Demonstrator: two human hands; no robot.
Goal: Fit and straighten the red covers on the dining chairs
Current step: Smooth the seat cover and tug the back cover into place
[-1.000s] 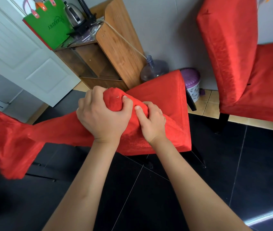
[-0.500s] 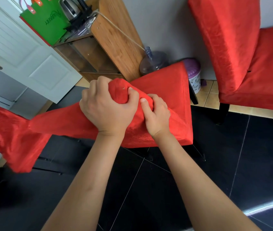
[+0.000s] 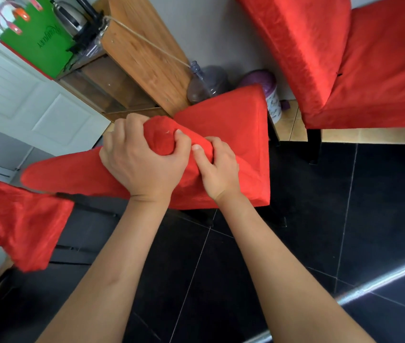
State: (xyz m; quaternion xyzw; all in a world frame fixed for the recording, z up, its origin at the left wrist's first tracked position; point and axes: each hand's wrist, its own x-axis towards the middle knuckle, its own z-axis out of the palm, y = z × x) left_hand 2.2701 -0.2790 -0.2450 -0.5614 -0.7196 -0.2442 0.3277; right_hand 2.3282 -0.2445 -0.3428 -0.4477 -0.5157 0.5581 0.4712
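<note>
Hands meet at the top of the chair back in the middle of the view: the left hand [image 3: 142, 164] is clenched round a bunched lump of the red cover [image 3: 233, 134], the right hand [image 3: 217, 167] pinches the cloth just beside it, and their fingertips are buried in the folds. That cover is drawn over the chair, hiding all but its dark legs below. A second covered chair [image 3: 369, 70] at upper right and a red-draped shape [image 3: 18, 224] at the left edge are both cut off by the frame.
</note>
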